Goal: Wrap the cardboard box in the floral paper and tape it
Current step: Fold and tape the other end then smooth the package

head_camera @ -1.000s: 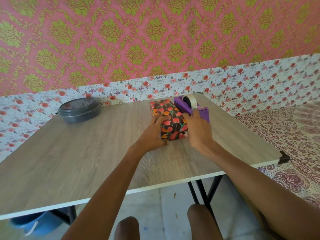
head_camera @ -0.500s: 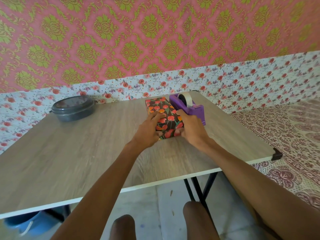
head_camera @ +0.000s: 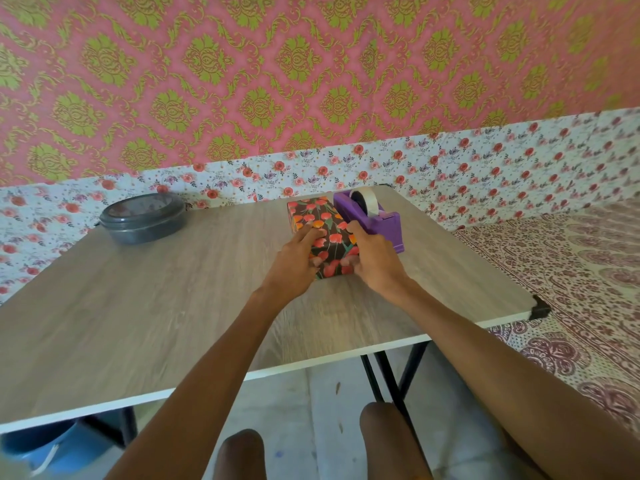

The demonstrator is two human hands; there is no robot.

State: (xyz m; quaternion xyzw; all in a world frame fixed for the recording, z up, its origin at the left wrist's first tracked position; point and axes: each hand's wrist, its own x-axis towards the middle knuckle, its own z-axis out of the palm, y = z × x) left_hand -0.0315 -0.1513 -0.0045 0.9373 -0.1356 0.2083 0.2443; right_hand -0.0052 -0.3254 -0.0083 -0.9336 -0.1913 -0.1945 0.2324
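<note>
The box point(head_camera: 320, 223), covered in dark paper with red and orange flowers, lies on the wooden table point(head_camera: 173, 306) toward its far side. My left hand point(head_camera: 294, 261) holds its near left corner, fingers on top and thumb on the near end. My right hand point(head_camera: 372, 259) grips the near right corner, thumb on the near end. A purple tape dispenser point(head_camera: 372, 220) with a clear tape roll stands right against the box on its right.
A dark round lidded container point(head_camera: 143, 218) sits at the table's far left. The wall with patterned paper runs just behind the table. A patterned bedspread point(head_camera: 571, 271) lies to the right. The table's near right corner has a black cap point(head_camera: 540, 308).
Both hands stay at the near end of the wrapped box, with the thumbs shifting slightly on that end. The box and dispenser keep their places on the table.
</note>
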